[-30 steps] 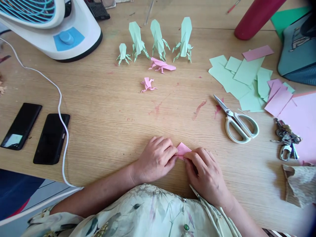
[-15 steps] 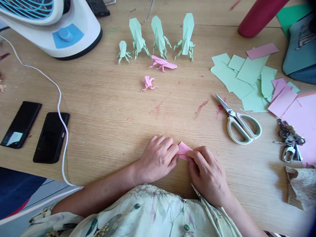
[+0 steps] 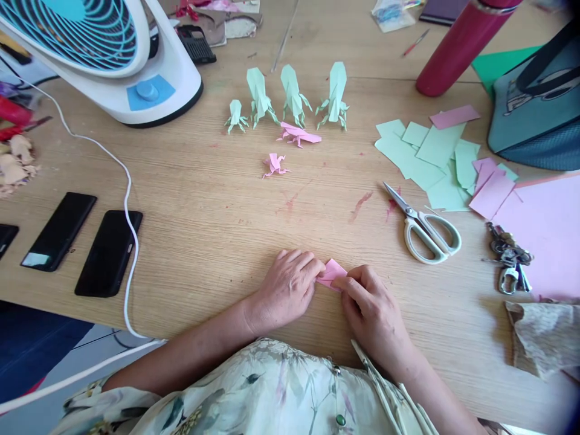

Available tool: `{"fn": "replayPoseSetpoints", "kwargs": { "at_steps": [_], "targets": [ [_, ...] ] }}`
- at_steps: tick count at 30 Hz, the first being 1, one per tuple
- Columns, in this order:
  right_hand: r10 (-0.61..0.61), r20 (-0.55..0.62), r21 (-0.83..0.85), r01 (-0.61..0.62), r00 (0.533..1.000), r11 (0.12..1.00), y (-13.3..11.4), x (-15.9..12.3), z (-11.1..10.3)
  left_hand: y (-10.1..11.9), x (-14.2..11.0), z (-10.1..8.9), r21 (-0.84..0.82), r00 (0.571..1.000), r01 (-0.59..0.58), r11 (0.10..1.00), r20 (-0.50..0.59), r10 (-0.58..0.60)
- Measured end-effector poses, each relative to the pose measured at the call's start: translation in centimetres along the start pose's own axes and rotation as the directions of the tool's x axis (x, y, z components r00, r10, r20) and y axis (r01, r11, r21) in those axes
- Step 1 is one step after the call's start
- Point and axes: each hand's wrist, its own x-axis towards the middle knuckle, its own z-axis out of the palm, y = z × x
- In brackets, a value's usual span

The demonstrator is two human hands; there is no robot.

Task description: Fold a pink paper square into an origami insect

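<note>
A small folded piece of pink paper (image 3: pixel 333 269) lies low over the table's near edge, between my two hands. My left hand (image 3: pixel 290 287) pinches its left end, fingers curled and knuckles up. On the other side my right hand (image 3: pixel 369 302) grips the right corner with thumb and forefinger. Both hands partly cover the paper, so its full shape is hidden. Farther off stand several folded green paper figures (image 3: pixel 338 96). A pink folded figure with a long back (image 3: pixel 299 134) and a smaller pink frog-like figure (image 3: pixel 274 164) are in front of them.
Open-bladed scissors (image 3: pixel 423 226) lie to the right, before loose green paper pieces (image 3: pixel 439 145) and a bunch of keys (image 3: pixel 510 257). A red flask (image 3: pixel 457 54) and blue bag (image 3: pixel 534 115) stand behind. At left are a fan (image 3: pixel 167 78), phones (image 3: pixel 109 254) and a white cable (image 3: pixel 129 181).
The view has tilted up and shifted slightly right, showing more of the table's far side. Both hands keep their hold on the pink paper, with little visible movement of the fingers.
</note>
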Motion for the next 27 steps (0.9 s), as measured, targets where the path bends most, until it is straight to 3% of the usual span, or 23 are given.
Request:
{"fn": "replayPoseSetpoints", "kwargs": {
  "at_steps": [3,6,8,11,19,27],
  "targets": [
    [-0.003,-0.013,0.013,0.004,1.0,1.0,0.1,0.0,0.1,-0.3,-0.7,-0.3,-0.029,0.997,-0.04,0.999,-0.073,0.038],
    [-0.011,-0.019,0.021,0.011,1.0,1.0,0.3,0.1,0.2,-0.9,-1.9,-0.6,0.049,0.972,-0.186,0.981,-0.139,0.191],
    [-0.014,-0.023,0.031,0.015,1.0,0.999,0.3,0.2,0.2,-1.2,-2.6,-0.8,0.152,0.934,-0.32,0.935,-0.113,0.338],
    [-0.017,-0.026,0.037,0.017,1.0,0.999,0.3,0.2,0.3,-1.5,-3.1,-0.9,0.257,0.904,-0.404,0.878,-0.036,0.427],
    [-0.051,-0.025,0.006,0.051,0.998,0.999,0.7,-0.3,-0.4,-0.7,-3.6,-0.2,0.365,0.93,-0.34,0.867,-0.007,0.368],
    [-0.286,0.176,-0.192,0.317,0.942,0.929,2.1,-1.9,-2.9,0.1,-4.3,0.3,0.389,0.963,-0.266,0.882,0.076,0.258]
  ]
}}
